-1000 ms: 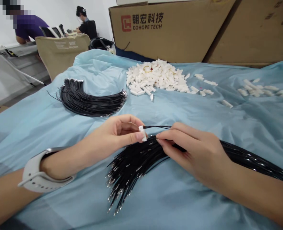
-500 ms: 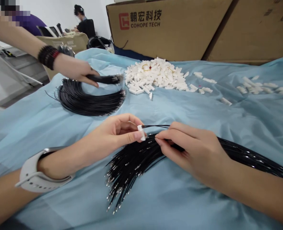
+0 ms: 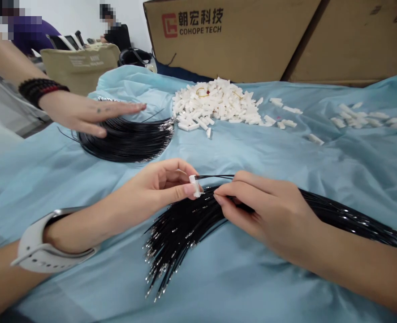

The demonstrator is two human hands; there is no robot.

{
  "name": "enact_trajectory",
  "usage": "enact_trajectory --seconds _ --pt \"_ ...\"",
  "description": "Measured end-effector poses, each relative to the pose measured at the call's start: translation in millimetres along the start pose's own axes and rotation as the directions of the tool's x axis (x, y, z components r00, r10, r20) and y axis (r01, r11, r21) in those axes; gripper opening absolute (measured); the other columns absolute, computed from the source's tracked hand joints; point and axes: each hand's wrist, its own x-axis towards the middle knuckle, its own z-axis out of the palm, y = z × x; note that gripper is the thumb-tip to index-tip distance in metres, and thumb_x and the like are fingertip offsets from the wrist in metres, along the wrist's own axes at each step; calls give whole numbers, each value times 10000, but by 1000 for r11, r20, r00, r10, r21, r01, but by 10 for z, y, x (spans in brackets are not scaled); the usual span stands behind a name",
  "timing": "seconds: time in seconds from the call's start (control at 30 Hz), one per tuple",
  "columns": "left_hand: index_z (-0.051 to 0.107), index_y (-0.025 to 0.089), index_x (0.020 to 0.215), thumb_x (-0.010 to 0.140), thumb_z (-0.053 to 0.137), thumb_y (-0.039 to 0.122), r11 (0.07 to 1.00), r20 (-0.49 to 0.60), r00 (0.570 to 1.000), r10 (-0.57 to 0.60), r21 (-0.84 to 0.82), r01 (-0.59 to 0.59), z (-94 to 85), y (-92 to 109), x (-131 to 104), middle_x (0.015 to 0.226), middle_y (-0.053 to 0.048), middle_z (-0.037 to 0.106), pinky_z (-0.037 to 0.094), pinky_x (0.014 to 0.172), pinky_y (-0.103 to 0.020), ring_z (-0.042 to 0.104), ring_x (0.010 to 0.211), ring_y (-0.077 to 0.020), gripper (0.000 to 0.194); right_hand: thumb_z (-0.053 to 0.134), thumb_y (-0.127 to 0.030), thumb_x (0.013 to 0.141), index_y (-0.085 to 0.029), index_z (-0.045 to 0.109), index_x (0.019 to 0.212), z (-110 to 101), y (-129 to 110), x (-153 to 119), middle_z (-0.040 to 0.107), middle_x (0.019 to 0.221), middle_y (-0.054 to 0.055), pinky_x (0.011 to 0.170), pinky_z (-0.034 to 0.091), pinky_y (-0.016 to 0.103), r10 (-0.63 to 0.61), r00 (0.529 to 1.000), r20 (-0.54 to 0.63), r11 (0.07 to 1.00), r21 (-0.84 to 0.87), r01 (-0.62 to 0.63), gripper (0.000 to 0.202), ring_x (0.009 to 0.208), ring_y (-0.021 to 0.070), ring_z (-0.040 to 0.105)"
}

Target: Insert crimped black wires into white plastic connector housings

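Observation:
Between the thumb and fingers of my left hand [image 3: 166, 184] is a small white connector housing [image 3: 195, 185], held upright. A few thin black wires run from its right side toward my right hand [image 3: 265, 204]. That hand is closed, thumb and forefinger pinching a black wire [image 3: 209, 193] whose tip lies close to the housing; whether the tip has entered cannot be made out. Beneath both hands lies a thick bundle of black wires [image 3: 181, 224], its metal-tipped ends fanned out at the lower left and its length trailing off to the right.
A co-worker's hand [image 3: 97, 112] is spread over a second, curved wire bundle [image 3: 127, 143] at the back left. White housings form a pile [image 3: 215, 105] at the back, with loose ones [image 3: 360, 117] to the right. Cardboard boxes [image 3: 232, 49] stand behind the blue cloth [image 3: 245, 278].
The co-worker's hand has let go of a small bunch of wires, opened and moved left over the curved bundle. My hands keep nearly the same pose, with the wire tip close to the housing.

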Motion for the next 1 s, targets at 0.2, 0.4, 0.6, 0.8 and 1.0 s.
enact_trajectory --seconds 0.2,0.4,0.6,0.8,1.0 --pt "574 173 910 884 636 188 1000 -6 1000 -26 1 26 28 19 -27 785 59 650 462 726 -148 598 777 -59 68 488 -161 944 -126 679 802 2 3 5 561 667 -11 485 383 217 -8 1000 -5 1000 -7 8 240 511 79 462" --pt "566 164 905 866 648 213 999 -3 1000 -15 44 15 42 34 -6 779 61 620 457 718 -147 573 770 -58 103 481 -156 950 -126 689 812 5 -1 1 572 675 -8 491 392 225 -21 1000 3 1000 -19 21 251 522 88 490" --pt "578 163 897 869 642 263 991 -32 999 33 134 -28 95 2 -25 792 36 632 470 693 -195 591 765 -93 122 472 -148 955 -103 677 807 -3 -9 31 554 662 0 482 380 224 -59 998 23 998 -5 60 257 525 90 468" --pt "583 167 895 877 631 229 986 -65 993 100 140 -90 163 0 -82 787 37 640 481 672 -181 605 738 -82 81 436 -118 959 -106 647 786 21 -13 47 530 656 -7 471 369 224 -80 995 63 996 31 79 273 514 81 447" --pt "578 187 873 873 632 237 957 -109 975 193 238 -163 112 2 -46 741 55 607 447 585 -155 572 681 -71 73 541 -89 915 -69 662 926 -59 -42 49 652 786 89 618 462 303 -199 979 -51 977 -82 195 123 709 174 575"
